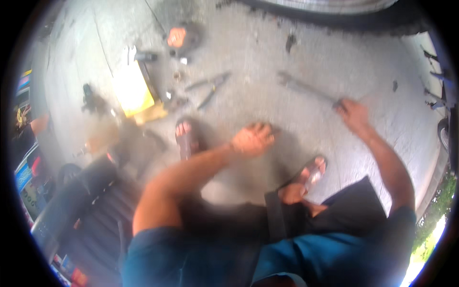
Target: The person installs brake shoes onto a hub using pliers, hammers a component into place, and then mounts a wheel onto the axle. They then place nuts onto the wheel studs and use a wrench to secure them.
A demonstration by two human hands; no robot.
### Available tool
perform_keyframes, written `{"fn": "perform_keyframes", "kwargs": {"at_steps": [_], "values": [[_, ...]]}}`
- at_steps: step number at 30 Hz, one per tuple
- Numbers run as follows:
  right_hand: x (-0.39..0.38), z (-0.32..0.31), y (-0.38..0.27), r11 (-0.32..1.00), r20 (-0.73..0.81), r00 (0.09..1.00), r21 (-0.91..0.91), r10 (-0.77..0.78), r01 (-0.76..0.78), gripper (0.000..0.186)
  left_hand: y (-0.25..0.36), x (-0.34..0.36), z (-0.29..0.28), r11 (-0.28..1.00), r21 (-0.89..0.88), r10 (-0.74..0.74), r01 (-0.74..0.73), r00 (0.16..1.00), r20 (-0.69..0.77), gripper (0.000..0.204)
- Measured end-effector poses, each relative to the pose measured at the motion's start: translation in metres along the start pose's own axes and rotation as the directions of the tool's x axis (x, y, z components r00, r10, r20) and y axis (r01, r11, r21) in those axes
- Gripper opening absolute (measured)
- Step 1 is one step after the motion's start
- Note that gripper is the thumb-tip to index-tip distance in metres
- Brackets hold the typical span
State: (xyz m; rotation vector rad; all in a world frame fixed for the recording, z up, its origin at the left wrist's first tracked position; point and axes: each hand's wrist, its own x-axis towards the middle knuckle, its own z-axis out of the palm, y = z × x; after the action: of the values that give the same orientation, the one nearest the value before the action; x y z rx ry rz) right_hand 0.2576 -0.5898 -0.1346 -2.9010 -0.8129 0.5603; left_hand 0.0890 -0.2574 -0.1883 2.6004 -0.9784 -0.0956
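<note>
My right hand is closed round the near end of a long grey wrench, whose jaw end points away to the left, low over the concrete floor. Between my feet and a little ahead of them is my left hand, its fingers curled downward. Something small and dark shows at its fingertips, too blurred to name. On the floor ahead of my left foot lies a pair of pliers with its handles spread apart.
A bright yellow flat item lies to the left, with small dark parts around it. Farther off sits an orange-and-black object. Part of a tyre curves across the far edge. A dark ribbed object stands at near left.
</note>
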Motion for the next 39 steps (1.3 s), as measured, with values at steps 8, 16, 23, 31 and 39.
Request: {"fn": "perform_keyframes", "kwargs": {"at_steps": [8, 16, 23, 31, 39], "values": [[0.001, -0.012, -0.007, 0.997, -0.239, 0.968, -0.006, -0.072, 0.072, 0.036, -0.014, 0.048, -0.054, 0.926, -0.254, -0.265, 0.278, 0.96, 0.085, 0.026], [0.013, -0.034, -0.019, 0.99, -0.286, 0.956, 0.108, -0.059, 0.094, 0.034, -0.131, 0.193, -0.199, 0.79, -0.61, -0.612, 0.052, 0.082, -0.786, 0.025], [0.011, -0.026, -0.027, 0.965, -0.272, 0.949, 0.155, -0.162, 0.21, 0.033, -0.141, 0.235, -0.229, 0.799, -0.597, -0.599, 0.072, -0.001, -0.801, 0.031], [0.016, -0.031, -0.061, 0.91, -0.273, 0.905, 0.167, -0.328, 0.38, 0.033, -0.127, 0.211, -0.208, 0.82, -0.477, -0.506, 0.316, 0.009, -0.863, 0.031], [0.069, -0.06, -0.144, 0.695, -0.033, 0.702, 0.111, -0.712, 0.71, 0.022, -0.188, -0.057, -0.17, 0.587, 0.137, -0.785, 0.798, 0.52, 0.338, 0.029]]}}
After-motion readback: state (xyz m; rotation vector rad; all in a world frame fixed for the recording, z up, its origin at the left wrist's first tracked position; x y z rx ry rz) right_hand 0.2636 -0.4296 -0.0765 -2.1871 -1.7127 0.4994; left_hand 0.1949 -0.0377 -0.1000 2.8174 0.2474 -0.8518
